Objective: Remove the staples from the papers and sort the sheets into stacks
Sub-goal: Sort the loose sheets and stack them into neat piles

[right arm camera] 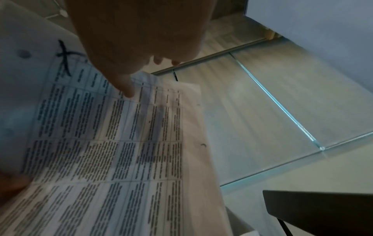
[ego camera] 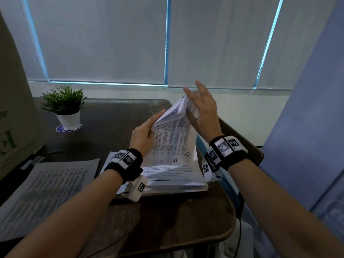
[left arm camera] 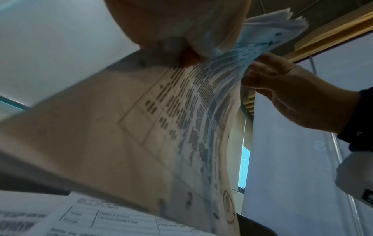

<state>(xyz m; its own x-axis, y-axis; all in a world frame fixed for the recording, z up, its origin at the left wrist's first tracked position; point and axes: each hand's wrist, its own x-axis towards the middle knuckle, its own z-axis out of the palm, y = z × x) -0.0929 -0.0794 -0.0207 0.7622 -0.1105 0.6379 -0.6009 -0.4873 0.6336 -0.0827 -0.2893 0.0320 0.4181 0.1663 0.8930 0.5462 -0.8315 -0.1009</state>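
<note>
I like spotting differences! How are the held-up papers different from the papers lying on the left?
The white printed paper bundle is raised and curved; the flat printed sheets lie on the dark table. The left hand and right hand hold the bundle; no hand holds the sheets. Both carry text.

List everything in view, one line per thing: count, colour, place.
lifted sheaf: one, white with print, held up over the table's right part
flat stack: one, white, on the table under the sheaf
second stack: one, white with print, table's near left
plant: one, green in white pot, table's far left
table: one, dark brown
blinds: three panels, grey, behind
left hand: grips the sheaf's left edge
right hand: pinches the sheaf's top
</note>
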